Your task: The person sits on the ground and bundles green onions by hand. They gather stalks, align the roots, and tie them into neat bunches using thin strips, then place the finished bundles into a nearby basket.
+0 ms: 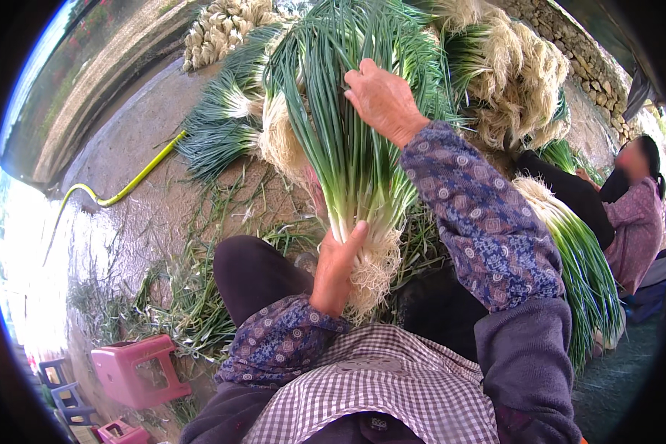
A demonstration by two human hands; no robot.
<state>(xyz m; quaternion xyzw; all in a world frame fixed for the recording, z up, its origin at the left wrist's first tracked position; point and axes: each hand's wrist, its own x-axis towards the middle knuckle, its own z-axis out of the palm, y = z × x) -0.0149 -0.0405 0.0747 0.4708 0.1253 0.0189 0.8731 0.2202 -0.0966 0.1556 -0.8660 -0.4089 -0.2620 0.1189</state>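
A large bunch of green onions [355, 150] stands before me, its pale roots [372, 277] low and its green leaves spreading upward. My left hand [336, 272] grips the bunch around the white stems just above the roots, thumb across the front. Higher up, my right hand [386, 100] lies on the long green leaves with its fingers curled; whether it pinches any leaf cannot be told. Bundled green onions [227, 122] lie beyond to the left, and a heap of bunches with thick roots [510, 77] rises at the upper right. Another bunch [577, 261] rests beside my right arm.
Loose leaf trimmings [194, 305] litter the wet ground at left, with a yellow hose [144, 172] beyond. A pink plastic stool [127, 372] and smaller stools stand at lower left. A person [638, 216] sits at far right. A stone wall [594, 72] runs behind the heap.
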